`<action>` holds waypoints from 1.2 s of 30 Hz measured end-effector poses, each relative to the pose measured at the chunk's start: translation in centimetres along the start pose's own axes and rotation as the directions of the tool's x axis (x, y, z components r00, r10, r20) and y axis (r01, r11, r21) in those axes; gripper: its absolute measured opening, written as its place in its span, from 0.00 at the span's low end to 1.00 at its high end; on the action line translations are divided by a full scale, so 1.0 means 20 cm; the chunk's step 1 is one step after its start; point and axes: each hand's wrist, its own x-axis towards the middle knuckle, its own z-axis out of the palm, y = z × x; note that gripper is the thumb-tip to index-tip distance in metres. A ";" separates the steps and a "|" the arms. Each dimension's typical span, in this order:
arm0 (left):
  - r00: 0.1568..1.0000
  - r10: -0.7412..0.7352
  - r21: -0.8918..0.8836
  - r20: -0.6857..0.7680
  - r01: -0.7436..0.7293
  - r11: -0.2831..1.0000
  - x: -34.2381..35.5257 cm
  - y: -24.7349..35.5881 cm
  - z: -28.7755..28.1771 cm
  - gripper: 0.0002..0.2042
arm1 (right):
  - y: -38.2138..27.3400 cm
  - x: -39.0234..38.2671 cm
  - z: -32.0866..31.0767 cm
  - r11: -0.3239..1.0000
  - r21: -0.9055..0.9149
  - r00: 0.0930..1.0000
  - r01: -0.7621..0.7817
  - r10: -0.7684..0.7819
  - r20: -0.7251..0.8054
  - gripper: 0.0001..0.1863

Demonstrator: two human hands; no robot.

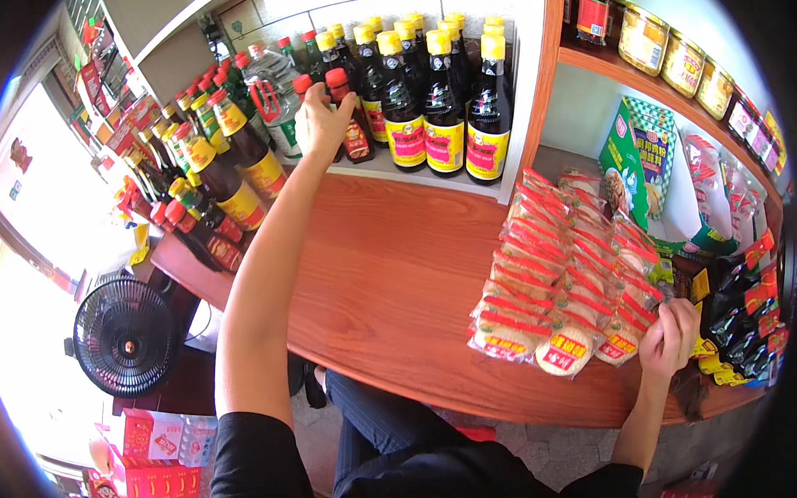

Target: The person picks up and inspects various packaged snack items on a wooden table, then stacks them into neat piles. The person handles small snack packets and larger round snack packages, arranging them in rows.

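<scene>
My left hand [322, 128] was bent over a pair of slim, dark, red-capped bottles [358, 144], fingers and thumb curved around their necks; I could not tell whether it gripped one or merely touched them. Both bottles stood upright on a low white shelf [399, 173], just left of a cluster of tall, dark, yellow-capped bottles [443, 132] with yellow and pink labels. On their other side was a clear plastic jug [277, 87] with a red handle. My right hand [670, 337] was well apart, its fingers curled just beside rows of round, pale, red-topped clear packets [560, 272]; whether it pinched anything was hidden. The packets lay overlapping on the reddish-brown wooden counter [381, 257]. Behind them, an open green and white cardboard box [676, 224] held more packets. Farther out, at my lower left, was a round black fan [128, 337].
</scene>
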 end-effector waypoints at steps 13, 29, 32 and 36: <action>0.964 0.049 -0.340 0.261 0.045 0.939 0.13 -0.22 0.23 0.15 | 0.06 -0.08 -0.03 0.960 0.104 0.965 -0.260 0.253 0.073 0.08; 0.974 0.118 -0.470 0.196 -0.013 0.883 -0.02 -0.02 0.22 0.21 | 0.06 -0.10 -0.02 0.945 0.098 0.949 -0.312 0.306 0.074 0.09; 0.999 -0.020 -0.343 -0.030 0.009 0.939 -0.03 -0.08 0.13 0.24 | 0.06 -0.11 -0.03 0.938 0.097 0.943 -0.332 0.327 0.060 0.09; 0.961 0.006 -0.020 -0.277 -0.012 1.000 0.00 -0.30 0.11 0.35 | 0.05 -0.10 -0.04 0.933 0.114 0.939 -0.341 0.334 0.077 0.09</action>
